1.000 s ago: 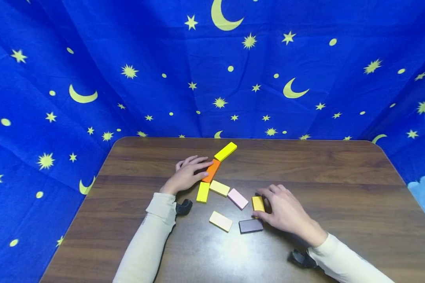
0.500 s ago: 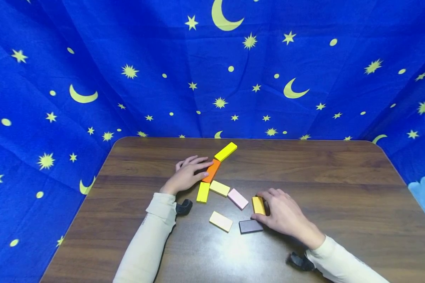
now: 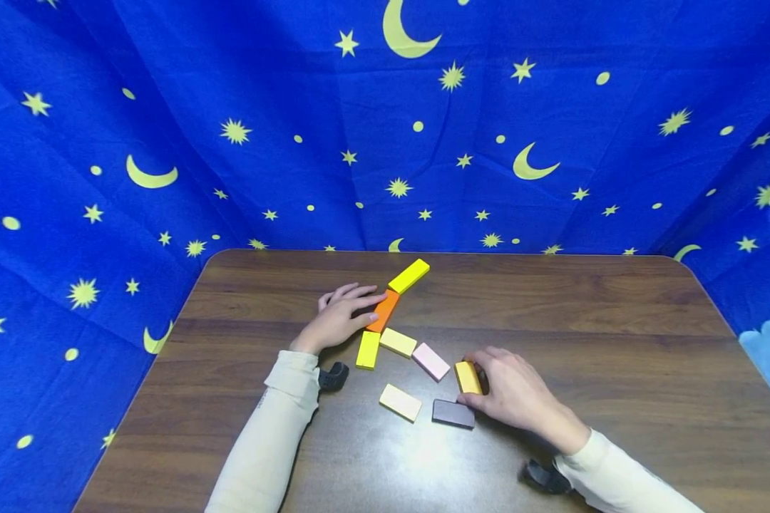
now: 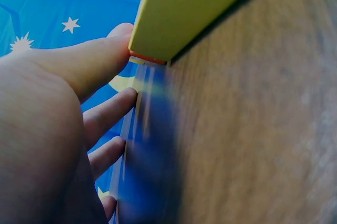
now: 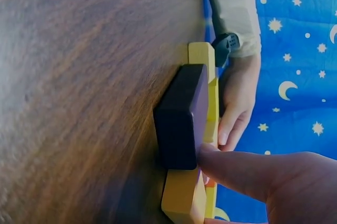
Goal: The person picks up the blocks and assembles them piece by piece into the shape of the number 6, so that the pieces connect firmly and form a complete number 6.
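In the head view my left hand [image 3: 336, 319] rests with fairly straight fingers at the left of an orange block [image 3: 383, 311], index fingertip and thumb on it. A yellow block [image 3: 408, 276] touches its far end, and another yellow block [image 3: 368, 350] lies by its near end. My right hand [image 3: 516, 388] pinches an amber block [image 3: 468, 377] between thumb and fingers, lengthwise. The thumb [image 5: 237, 169] also lies against the edge of a dark purple block [image 5: 176, 119] in the right wrist view. The fingers' contact on the amber block's far side is partly hidden.
A pale yellow block [image 3: 398, 342] and a pink block [image 3: 430, 362] run from the orange block toward the amber one. Nearer me lies a cream block [image 3: 401, 402]. The wooden table [image 3: 616, 342] ends against a blue curtain [image 3: 282, 92] with moons and stars.
My right hand has shifted slightly toward me, and the amber block has slid and turned a little with it. The dark purple block has rotated slightly. My left hand has stayed put.
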The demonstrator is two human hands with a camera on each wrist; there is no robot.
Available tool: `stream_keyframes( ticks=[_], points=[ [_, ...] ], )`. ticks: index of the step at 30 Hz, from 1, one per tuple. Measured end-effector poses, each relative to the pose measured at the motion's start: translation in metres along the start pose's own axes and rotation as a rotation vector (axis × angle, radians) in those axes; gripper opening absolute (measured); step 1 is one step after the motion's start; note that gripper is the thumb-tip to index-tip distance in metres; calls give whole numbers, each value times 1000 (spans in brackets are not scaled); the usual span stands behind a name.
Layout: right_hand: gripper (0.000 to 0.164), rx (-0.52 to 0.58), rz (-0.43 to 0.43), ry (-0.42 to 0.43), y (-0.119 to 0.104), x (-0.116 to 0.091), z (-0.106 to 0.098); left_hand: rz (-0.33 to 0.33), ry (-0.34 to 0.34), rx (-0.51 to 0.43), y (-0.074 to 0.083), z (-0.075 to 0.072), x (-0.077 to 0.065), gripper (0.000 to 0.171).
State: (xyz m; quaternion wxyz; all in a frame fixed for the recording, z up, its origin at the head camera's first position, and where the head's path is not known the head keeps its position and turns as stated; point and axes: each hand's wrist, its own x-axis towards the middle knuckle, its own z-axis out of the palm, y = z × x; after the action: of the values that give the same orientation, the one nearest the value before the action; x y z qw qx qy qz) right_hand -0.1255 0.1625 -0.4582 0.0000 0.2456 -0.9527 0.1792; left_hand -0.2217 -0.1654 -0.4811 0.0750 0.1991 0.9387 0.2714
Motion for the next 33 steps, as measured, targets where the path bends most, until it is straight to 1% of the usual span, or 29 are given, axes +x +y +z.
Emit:
stream_keyframes(
  ticks=[4, 15, 19, 23, 33],
  points=[
    [57, 0, -21, -8, -1, -2, -1, 3, 2, 0, 0, 0, 1, 45],
    [59, -6, -114, -10, -3, -8, -3, -6, -5, 9, 0, 1, 2, 46],
    [60, -7, -115, -24, -5, -9, -3, -7, -4, 10, 0, 1, 2, 46],
    [60, -12, -96, -29, -8, -8, -2, -15, -8, 10, 0, 1, 2, 45],
    [58, 6, -60, -12, -14, -7, 4, -14, -10, 8, 1, 0, 1, 46]
  ],
)
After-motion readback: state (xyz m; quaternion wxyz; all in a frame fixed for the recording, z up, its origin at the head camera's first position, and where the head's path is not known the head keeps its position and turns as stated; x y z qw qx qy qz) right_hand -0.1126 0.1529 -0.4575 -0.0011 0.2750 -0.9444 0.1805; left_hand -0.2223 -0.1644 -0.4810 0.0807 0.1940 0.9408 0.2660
